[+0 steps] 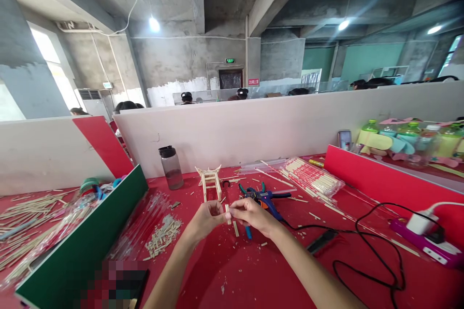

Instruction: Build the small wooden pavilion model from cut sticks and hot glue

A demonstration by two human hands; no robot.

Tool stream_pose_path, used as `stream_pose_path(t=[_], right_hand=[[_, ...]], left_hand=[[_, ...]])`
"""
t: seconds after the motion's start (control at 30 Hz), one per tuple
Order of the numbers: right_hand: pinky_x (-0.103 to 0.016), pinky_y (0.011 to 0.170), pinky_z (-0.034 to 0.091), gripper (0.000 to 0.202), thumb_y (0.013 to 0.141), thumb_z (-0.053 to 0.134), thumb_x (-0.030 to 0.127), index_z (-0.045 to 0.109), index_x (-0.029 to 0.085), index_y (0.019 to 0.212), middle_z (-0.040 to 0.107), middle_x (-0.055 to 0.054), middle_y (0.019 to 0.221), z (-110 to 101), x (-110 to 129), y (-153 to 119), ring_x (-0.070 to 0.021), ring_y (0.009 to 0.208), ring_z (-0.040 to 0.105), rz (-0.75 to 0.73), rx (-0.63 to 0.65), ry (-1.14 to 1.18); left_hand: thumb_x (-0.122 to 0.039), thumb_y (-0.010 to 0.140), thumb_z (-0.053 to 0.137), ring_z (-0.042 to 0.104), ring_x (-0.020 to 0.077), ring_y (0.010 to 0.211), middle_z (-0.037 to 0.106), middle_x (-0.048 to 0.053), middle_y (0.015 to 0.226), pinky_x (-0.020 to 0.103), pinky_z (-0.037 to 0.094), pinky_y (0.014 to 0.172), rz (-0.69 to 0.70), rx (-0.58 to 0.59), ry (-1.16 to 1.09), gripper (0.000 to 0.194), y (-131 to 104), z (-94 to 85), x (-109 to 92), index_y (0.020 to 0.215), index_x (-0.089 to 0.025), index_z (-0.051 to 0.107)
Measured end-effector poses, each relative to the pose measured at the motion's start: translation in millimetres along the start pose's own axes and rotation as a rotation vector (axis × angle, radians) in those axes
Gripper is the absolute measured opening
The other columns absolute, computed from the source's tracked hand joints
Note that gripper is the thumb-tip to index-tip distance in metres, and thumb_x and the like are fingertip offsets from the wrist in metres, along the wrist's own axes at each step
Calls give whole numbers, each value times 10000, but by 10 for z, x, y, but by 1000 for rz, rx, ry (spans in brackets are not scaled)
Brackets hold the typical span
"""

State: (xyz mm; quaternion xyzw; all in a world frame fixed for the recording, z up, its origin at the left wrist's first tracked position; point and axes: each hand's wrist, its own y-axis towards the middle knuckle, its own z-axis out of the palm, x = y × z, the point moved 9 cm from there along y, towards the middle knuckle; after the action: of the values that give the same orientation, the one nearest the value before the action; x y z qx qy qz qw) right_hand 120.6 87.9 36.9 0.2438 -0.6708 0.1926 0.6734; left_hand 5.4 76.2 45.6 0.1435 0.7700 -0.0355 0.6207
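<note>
Over the middle of the red tabletop, my left hand (206, 220) and my right hand (253, 213) meet fingertip to fingertip. Pinched between them is a short wooden stick piece (227, 214), held roughly upright; the fingers cover part of it. Another short stick (236, 229) lies on the table just below. Beyond my left hand stands a small frame built of wooden sticks (210, 178), its lower part hidden by the hand. A blue glue gun (270, 201) rests behind my right hand, with its cable trailing right.
A dark-lidded bottle (171, 168) stands at the back left. A heap of cut stick pieces (164, 237) lies left, near a green divider (87, 241). Packed sticks (311, 178) are at the back right. Black cable loops toward a purple power strip (427, 244).
</note>
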Motion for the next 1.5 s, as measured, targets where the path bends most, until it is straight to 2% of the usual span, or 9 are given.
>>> stream_pose_path(t=[0.17, 0.33, 0.57, 0.7, 0.87, 1.07, 1.23, 1.37, 1.5], right_hand=[[-216, 482, 244, 402, 738, 748, 553, 720, 159, 813, 556, 31, 571, -71, 40, 8, -84, 505, 373, -8, -64, -24], [-224, 530, 306, 315, 760, 734, 466, 712, 155, 803, 583, 26, 610, -150, 67, 21, -93, 534, 425, -76, -119, -129], [-267, 703, 454, 172, 772, 672, 325, 677, 156, 798, 693, -31, 757, -145, 111, 49, -167, 721, 606, -168, -133, -213], [-274, 729, 472, 138, 768, 659, 296, 657, 160, 790, 708, -40, 780, -123, 104, 48, -168, 737, 627, -165, -121, -201], [-273, 713, 472, 170, 772, 673, 325, 649, 160, 807, 718, -45, 775, -110, 76, 49, -170, 724, 635, -143, -123, -188], [-260, 660, 457, 252, 777, 703, 401, 662, 154, 809, 712, -41, 741, -153, 36, 70, -169, 693, 633, -139, -151, -218], [-259, 666, 456, 274, 768, 722, 415, 678, 152, 831, 730, -51, 769, -177, -15, 86, -177, 712, 653, -130, -155, -206], [-249, 641, 433, 250, 776, 718, 385, 700, 150, 860, 738, -53, 773, -193, -118, 104, -173, 704, 649, -86, -153, -258], [-249, 639, 428, 260, 759, 736, 399, 708, 152, 834, 730, -45, 773, -167, -195, 131, -174, 709, 639, -77, -125, -280]], left_hand=[[-613, 762, 679, 393, 98, 565, 512, -30, 603, 240, 289, 565, 39, -91, 78, 481, -28, -182, -63, 703, -143, 594], [-576, 799, 620, 469, 136, 617, 600, 13, 677, 246, 333, 592, 62, -111, 226, 442, -24, -291, -37, 780, -137, 667], [-392, 881, 577, 560, 168, 586, 629, 24, 624, 260, 251, 566, -125, -357, 925, 273, -159, -664, -1, 697, -196, 621], [-267, 893, 561, 681, 236, 791, 736, 83, 856, 266, 304, 605, -182, -262, 1075, 121, -155, -606, 98, 863, -208, 662], [-168, 882, 539, 686, 289, 937, 724, 141, 1036, 294, 374, 689, -200, -152, 1161, 152, -86, -375, 311, 974, -184, 659], [-92, 854, 510, 664, 248, 924, 721, 111, 960, 291, 378, 735, -163, -127, 1089, 166, -113, -316, 416, 903, -175, 645], [-190, 785, 578, 560, 180, 668, 616, 25, 683, 274, 348, 627, -112, -110, 599, 59, -81, -335, 388, 726, -184, 582], [-367, 782, 615, 489, 140, 600, 549, -11, 640, 270, 379, 608, -75, -38, 266, 196, -24, -210, 253, 749, -178, 573], [-513, 724, 707, 506, 115, 594, 568, -13, 672, 259, 413, 619, -80, -22, 24, 375, -12, -118, 171, 787, -160, 595]])
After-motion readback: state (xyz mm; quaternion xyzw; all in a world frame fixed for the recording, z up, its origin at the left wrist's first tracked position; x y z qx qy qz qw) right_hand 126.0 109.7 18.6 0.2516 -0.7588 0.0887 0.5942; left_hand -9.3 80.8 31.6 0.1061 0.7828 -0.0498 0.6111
